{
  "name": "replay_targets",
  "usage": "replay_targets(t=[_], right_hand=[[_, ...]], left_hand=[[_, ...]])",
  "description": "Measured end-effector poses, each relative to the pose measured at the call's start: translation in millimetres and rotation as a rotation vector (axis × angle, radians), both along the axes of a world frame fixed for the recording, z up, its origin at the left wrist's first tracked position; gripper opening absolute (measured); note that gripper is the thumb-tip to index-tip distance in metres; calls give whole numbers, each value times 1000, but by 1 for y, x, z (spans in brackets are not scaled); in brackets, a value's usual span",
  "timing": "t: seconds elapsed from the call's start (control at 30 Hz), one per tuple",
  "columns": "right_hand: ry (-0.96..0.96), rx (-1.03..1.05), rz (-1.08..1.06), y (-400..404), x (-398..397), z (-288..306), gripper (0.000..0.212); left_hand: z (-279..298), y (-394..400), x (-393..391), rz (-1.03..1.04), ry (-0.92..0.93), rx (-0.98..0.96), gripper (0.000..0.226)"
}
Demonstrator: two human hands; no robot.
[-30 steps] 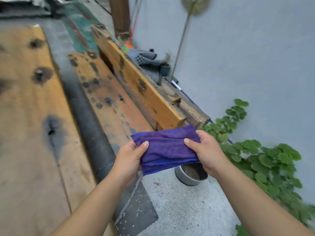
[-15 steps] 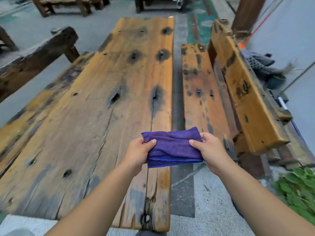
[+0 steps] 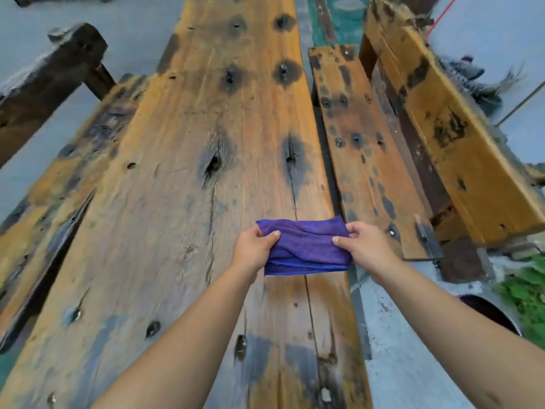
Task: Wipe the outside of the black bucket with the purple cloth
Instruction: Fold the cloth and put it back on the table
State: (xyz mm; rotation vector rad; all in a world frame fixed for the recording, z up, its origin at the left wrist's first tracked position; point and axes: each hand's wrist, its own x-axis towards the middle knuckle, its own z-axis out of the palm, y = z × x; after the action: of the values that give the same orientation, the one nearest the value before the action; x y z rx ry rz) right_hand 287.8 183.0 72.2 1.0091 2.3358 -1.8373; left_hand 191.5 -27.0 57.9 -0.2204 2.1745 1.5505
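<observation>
Purple cloth (image 3: 306,246) folded into a flat band, stretched between both hands above near end of weathered wooden table (image 3: 188,178)
Left hand (image 3: 253,249) gripping left end of cloth, thumb on top, other fingers curled underneath
Right hand (image 3: 365,246) gripping right end same way, thumb pressed on top face, fingers wrapped round far edge
Cloth held clear of tabletop as far as can be told, lower layers hanging slightly below top fold, wrinkled across middle
Both forearms bare, reaching in from bottom of frame, roughly symmetric
Black bucket: none clearly identifiable; only a dark round container (image 3: 489,314) with pale metallic rim, partly hidden behind right forearm at lower right, on concrete ground (image 3: 407,349); cannot tell if that is the bucket
Cloth well apart from that container, up and left of it
Table: long thick planks, orange-brown with black stains, knots and bolt holes, long crack running down centre-right
Bench seat (image 3: 359,149) just right of table, same stained wood, with slanted backrest plank (image 3: 460,137) beyond it
Dark wooden beam (image 3: 50,81) at upper left, second worn bench plank (image 3: 59,184) along table's left side
Green leafy plants (image 3: 525,296) at right edge beside the container
Grey bundle of fabric (image 3: 472,81) behind backrest at upper right, detail blurred
Grey wall (image 3: 501,31) at top right
</observation>
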Motion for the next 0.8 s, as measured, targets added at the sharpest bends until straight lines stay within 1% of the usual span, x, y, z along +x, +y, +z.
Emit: replay_targets(t=[0.2, 0.27, 0.33, 0.5, 0.67, 0.8], right_hand=[[-87, 30, -66, -16, -58, -48, 11], [-101, 44, -49, -16, -73, -59, 11], [-139, 114, -7, -10, -90, -72, 7], [-212, 161, -1, 7, -133, -107, 14], [-252, 165, 36, 21, -168, -147, 17], [-300, 229, 30, 28, -184, -167, 13]], left_hand=[[-49, -7, -69, -42, -55, -50, 29], [-60, -5, -83, -37, -72, -64, 34], [-72, -1, -97, -23, -98, -76, 38], [-105, 12, -126, 39, -213, -59, 37], [-141, 28, -155, 70, -158, -179, 30], [-158, 42, -170, 19, -91, -299, 25]])
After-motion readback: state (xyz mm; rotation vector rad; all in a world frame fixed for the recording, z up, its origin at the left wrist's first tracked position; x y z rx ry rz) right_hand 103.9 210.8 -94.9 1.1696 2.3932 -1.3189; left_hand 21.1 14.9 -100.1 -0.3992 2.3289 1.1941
